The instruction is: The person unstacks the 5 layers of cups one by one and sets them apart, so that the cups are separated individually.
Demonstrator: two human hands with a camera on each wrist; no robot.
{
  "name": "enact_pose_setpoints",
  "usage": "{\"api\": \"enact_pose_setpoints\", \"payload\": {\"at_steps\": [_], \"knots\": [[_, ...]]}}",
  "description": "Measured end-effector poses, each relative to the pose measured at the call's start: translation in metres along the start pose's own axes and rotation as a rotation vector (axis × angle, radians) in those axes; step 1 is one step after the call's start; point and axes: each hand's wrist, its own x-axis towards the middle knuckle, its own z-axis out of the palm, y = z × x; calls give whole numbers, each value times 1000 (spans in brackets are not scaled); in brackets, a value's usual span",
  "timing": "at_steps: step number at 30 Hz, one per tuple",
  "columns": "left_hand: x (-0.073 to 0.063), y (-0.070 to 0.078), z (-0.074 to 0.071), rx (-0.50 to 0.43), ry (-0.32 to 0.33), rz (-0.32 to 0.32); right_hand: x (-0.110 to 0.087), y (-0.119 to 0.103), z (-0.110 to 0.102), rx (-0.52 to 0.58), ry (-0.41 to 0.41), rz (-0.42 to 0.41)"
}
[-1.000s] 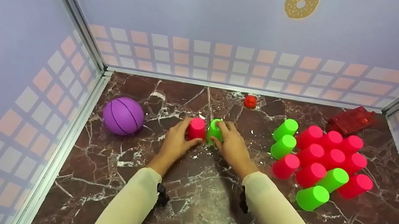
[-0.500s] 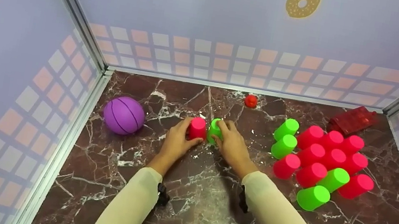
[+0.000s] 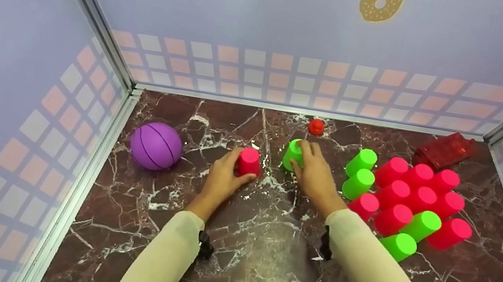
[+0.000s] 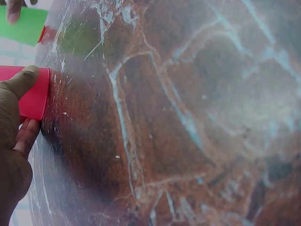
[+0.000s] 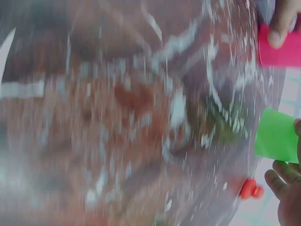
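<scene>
My left hand (image 3: pixel 223 177) grips a pink cup (image 3: pixel 249 162) that stands upside down on the marbled tabletop, thumb on its near side. In the left wrist view the thumb presses on that pink cup (image 4: pixel 37 94), whose rim is at the table. To the right, my right hand (image 3: pixel 318 175) holds a green cup (image 3: pixel 293 155) between thumb and fingers, also bottom up. The right wrist view has this green cup (image 5: pixel 276 136) tilted, its rim close over the table. A gap separates the two cups.
On the right stands a cluster of upside-down cups, pink (image 3: pixel 391 219) and green (image 3: pixel 357 184). Behind it lies a translucent red object (image 3: pixel 445 151). A small red piece (image 3: pixel 316 127) sits near the back wall; a purple ball (image 3: pixel 156 146) rests at left.
My right hand has moved right and slightly away from me with the green cup, widening the gap from the pink cup. The left hand and pink cup have stayed in place.
</scene>
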Motion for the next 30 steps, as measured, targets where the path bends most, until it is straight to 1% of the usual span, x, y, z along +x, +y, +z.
{"api": "enact_pose_setpoints", "payload": {"at_steps": [3,6,7,14,17,21,24,30], "knots": [[-1,-1,-1,4,5,6,3,13,-12,-4,19,52],[-1,0,-2,-1,-6,-5,4,26,-20,-2,45,103],[-2,9,-5,8,-21,-26,5,30,-22,2,54,121],[0,11,-5,11,-46,-56,8,49,-30,41,110,224],[0,10,-5,12,-54,-72,10,53,-29,51,115,255],[0,11,-5,8,-58,-74,9,57,-26,46,115,271],[-1,12,-5,-2,-58,-68,8,59,-25,27,110,266],[-1,11,-6,-6,-48,-63,10,59,-25,-30,96,222]]}}
